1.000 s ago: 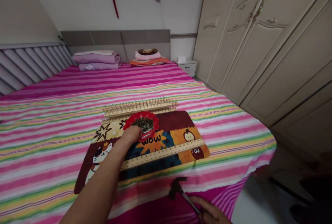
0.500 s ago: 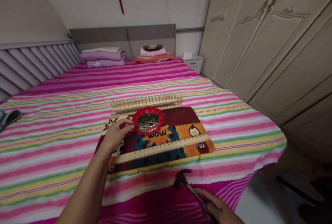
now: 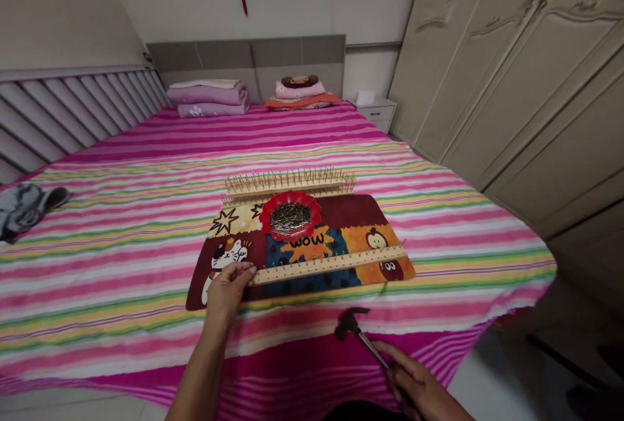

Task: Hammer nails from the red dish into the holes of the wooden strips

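The left hand (image 3: 232, 281) has its fingers bunched at the left end of the near strip (image 3: 331, 264), which lies across the near part of the mat (image 3: 346, 211); whether they pinch a nail, I cannot tell. The right hand (image 3: 414, 382) grips the hammer (image 3: 349, 322) by its handle, nearer than the mat. Beyond the strip sits a red bowl (image 3: 316, 207) of nails (image 3: 290, 217); just past it, nail-studded strips (image 3: 292, 188) lie at the far edge.

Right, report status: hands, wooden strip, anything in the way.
Left hand at wooden strip's left end; right hand gripping hammer. Strip lying across patterned mat. Red bowl of nails beyond strip, not over it.
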Motion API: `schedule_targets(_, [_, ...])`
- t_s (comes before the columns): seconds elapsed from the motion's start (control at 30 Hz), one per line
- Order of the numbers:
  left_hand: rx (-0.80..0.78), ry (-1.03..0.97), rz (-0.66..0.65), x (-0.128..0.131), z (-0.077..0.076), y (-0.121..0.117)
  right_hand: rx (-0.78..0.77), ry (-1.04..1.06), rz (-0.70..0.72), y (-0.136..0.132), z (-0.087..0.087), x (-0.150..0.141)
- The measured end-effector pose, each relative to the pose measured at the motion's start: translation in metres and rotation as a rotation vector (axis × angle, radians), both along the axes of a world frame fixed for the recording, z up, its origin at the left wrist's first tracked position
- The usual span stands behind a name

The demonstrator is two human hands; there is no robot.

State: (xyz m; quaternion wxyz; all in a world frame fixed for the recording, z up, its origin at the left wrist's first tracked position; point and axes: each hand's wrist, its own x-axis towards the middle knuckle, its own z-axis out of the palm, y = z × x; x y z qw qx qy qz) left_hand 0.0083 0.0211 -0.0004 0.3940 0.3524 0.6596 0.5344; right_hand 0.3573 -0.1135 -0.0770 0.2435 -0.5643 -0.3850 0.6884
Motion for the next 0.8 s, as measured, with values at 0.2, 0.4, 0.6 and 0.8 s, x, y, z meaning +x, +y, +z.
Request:
schedule_targets(0.2, [-0.005,0.106,-0.041,-0.002,-0.005,-0.002,0.018,-0.019,-0.014,-0.001,0.018,-0.005])
schedule_targets(0.4, [-0.022,0.145,0.012,0.000,-0.001,-0.004,0.019,-0.018,-0.012,-0.001,0.015,-0.003])
schedule_targets(0.6, [-0.048,0.267,-0.022,0.003,0.001,-0.006,0.054,-0.035,0.003,-0.001,0.007,-0.001])
schedule_targets(0.8, [-0.060,0.407,-0.045,0.003,-0.002,-0.011,0.150,-0.051,0.102,-0.002,0.018,-0.006])
